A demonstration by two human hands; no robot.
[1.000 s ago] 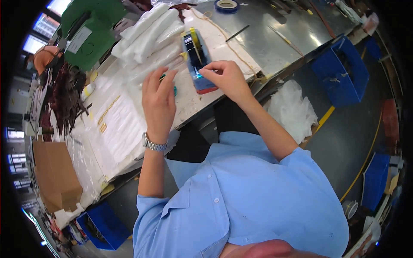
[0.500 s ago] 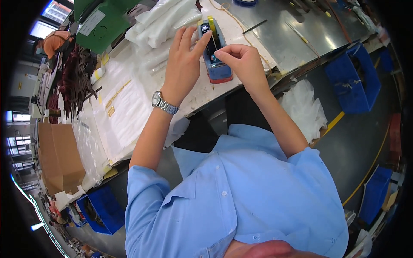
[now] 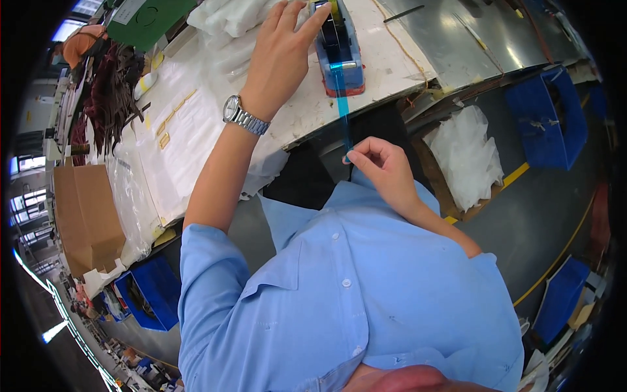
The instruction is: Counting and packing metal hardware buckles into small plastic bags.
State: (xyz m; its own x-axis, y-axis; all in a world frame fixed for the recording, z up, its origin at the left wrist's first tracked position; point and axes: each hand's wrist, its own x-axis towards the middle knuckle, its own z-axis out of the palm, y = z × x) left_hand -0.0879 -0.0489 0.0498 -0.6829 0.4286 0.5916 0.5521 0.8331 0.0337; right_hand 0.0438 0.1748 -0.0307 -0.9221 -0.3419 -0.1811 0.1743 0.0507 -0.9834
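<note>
Pinching right hand [image 3: 388, 171]: thumb and fingertips are together on the end of a blue tape strip [image 3: 342, 108], out past the worktop's edge; a tip grip probably keeps most of the sticky side off the skin.
Blue tape strip: runs nearly straight from the dispenser's near end to that pinch, which suggests tension.
Tape dispenser [image 3: 353, 55]: stands on the worktop [image 3: 398, 75] near its front edge, cutting end facing the person, presumably so tape comes off directly toward the body.
Left hand [image 3: 277, 68]: fingers lie apart, with the thumb reaching over the dispenser's upper end, likely to steady it; whether the thumb presses, I cannot tell.
Clear plastic bags [image 3: 225, 26]: heaped beside the dispenser, partly behind the left hand.
Gold-coloured pieces [image 3: 164, 141]: set in a row on a white sheet [image 3: 186, 147], perhaps to protect their finish.
</note>
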